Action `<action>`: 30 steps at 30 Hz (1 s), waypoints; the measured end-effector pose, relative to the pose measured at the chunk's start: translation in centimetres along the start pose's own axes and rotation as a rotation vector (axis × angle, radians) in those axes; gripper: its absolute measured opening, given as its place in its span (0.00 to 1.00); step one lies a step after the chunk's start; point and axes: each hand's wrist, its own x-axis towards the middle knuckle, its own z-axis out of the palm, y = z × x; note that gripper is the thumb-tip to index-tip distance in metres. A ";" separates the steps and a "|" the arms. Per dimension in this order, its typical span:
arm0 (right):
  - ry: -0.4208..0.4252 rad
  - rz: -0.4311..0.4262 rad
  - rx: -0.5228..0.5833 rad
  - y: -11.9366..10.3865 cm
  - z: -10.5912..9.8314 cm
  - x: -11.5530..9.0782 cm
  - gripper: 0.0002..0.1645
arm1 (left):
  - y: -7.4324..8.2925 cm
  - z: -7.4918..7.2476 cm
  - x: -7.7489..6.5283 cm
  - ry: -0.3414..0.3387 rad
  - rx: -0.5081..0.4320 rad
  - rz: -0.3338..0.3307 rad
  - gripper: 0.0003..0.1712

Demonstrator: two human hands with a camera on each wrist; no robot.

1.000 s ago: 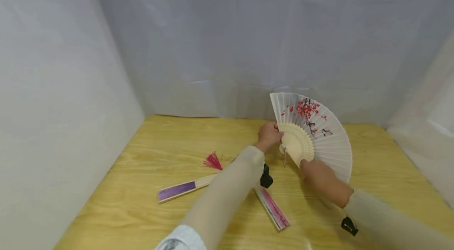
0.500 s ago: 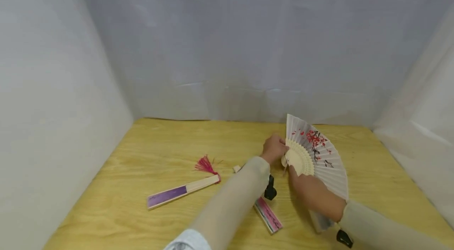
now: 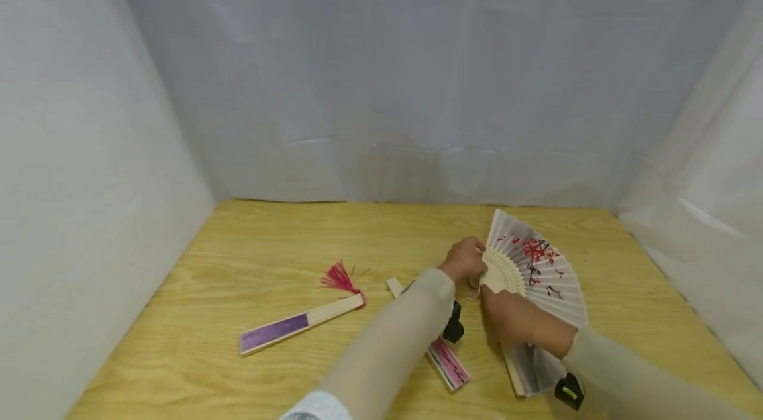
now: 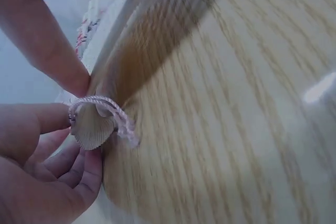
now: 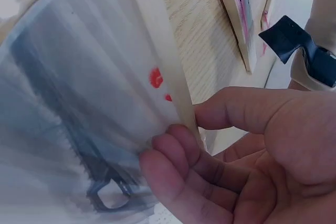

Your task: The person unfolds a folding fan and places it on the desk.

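Fingers (image 4: 79, 174) of the left hand (image 3: 463, 260) are curled about the pivot end of the white blossom fan (image 3: 539, 267), where a pale cord loop (image 4: 107, 113) is tied. Further left on the wooden table (image 3: 250, 254), a closed purple fan (image 3: 298, 326) with a red tassel (image 3: 338, 276) is seen, and a closed pink fan (image 3: 444, 360) is laid beside the left sleeve. To the right, the white fan's outer rib is pinched between thumb and curled fingers (image 5: 178, 177) of the right hand (image 3: 514, 319). The white fan is held partly spread, low over the table's right half.
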 end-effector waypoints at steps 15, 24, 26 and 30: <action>0.023 -0.039 0.003 0.4 0.4 0.0 0.52 | -0.7 0.2 0.0 -0.066 0.148 0.187 0.15; -0.014 0.026 -0.036 0.3 0.2 0.2 0.49 | -1.0 0.9 0.3 -0.026 0.237 0.190 0.15; -0.017 0.039 -0.034 0.2 0.1 0.0 0.47 | -0.8 1.1 0.2 -0.006 0.266 0.203 0.15; -0.004 0.049 -0.043 0.3 0.1 -0.1 0.40 | -0.6 1.2 0.0 0.021 0.299 0.219 0.15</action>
